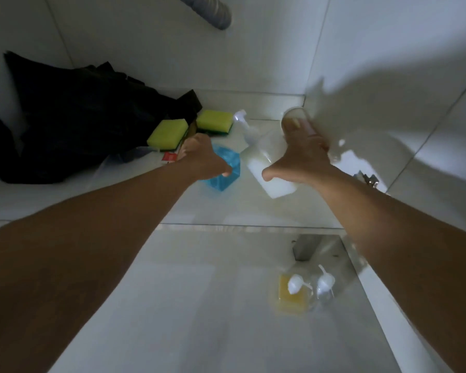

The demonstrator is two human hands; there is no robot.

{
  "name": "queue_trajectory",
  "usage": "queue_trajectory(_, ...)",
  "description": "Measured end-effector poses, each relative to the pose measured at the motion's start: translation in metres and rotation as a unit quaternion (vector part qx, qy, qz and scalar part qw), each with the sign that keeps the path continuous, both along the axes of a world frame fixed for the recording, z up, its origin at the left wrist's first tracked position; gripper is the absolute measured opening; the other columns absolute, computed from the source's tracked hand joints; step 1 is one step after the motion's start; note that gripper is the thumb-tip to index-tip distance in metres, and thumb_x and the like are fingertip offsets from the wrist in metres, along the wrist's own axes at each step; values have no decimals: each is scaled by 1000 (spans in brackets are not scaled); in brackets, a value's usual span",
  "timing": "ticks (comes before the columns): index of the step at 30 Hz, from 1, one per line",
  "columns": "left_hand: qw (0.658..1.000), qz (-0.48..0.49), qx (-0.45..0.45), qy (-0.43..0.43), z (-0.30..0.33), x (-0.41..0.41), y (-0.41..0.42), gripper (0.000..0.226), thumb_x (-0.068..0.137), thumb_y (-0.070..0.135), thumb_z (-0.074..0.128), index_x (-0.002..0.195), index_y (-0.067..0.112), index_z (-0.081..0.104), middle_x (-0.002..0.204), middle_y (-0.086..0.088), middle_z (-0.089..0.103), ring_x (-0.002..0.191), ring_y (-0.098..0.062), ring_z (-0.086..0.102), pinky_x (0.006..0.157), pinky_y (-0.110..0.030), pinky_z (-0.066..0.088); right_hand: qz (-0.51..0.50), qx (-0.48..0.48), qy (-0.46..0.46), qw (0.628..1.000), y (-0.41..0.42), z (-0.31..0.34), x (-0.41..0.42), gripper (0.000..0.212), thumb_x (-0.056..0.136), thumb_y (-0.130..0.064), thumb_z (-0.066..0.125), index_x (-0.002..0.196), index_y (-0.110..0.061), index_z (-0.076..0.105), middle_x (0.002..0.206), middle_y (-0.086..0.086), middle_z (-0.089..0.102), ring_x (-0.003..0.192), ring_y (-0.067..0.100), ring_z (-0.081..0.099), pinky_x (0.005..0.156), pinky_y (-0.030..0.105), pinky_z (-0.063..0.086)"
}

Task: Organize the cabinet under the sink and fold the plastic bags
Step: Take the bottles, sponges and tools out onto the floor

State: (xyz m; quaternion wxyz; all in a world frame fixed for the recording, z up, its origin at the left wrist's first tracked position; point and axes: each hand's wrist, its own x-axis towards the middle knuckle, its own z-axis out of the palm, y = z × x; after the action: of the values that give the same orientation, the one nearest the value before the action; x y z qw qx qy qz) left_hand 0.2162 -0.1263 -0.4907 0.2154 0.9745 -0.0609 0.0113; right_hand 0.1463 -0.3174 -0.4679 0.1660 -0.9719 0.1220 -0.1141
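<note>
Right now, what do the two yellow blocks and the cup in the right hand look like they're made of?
The two yellow blocks look like foam sponges: matte, soft-edged, the farther one with a dark green scouring layer beneath. The cup in the right hand seems clear, glossy plastic, possibly glass; fingers show through its wall.

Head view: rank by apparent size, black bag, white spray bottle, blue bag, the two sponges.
1. black bag
2. white spray bottle, partly hidden by the right hand
3. blue bag, partly under the left hand
4. two sponges: look alike, tie
</note>
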Motion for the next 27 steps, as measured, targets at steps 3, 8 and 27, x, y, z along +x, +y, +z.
queue_trajectory(3, 999, -10, -32, -13, 10, -37, 10, 100, 59, 44, 83, 145, 21, 38, 138, -4, 41, 125, -24, 43, 96, -34, 46, 45, 113, -50, 991, 4, 3, -33, 109, 41, -38, 85, 137, -24, 34, 113, -10, 42, 102, 18, 41, 64, 24, 42)
queue_trajectory(8, 999, -17, -48, 1, 13, -106, 28, 88, 56, 40, 85, 132, 13, 50, 124, -6, 52, 108, -23, 53, 81, -36, 51, 47, 234, 4, 971, 18, -1, -97, 95, 48, -35, 86, 134, -27, 45, 107, -4, 58, 99, 18, 57, 82, 36, 54)
queue_trajectory(27, 982, -55, 38, 175, -121, -194, 80, 85, 63, 16, 81, 139, 19, 43, 131, -5, 40, 122, -24, 43, 80, -25, 39, 19, 245, 202, 948, 61, -143, -170, 59, 55, -17, 82, 101, -19, 46, 87, -3, 50, 71, 16, 52, 53, 28, 42)
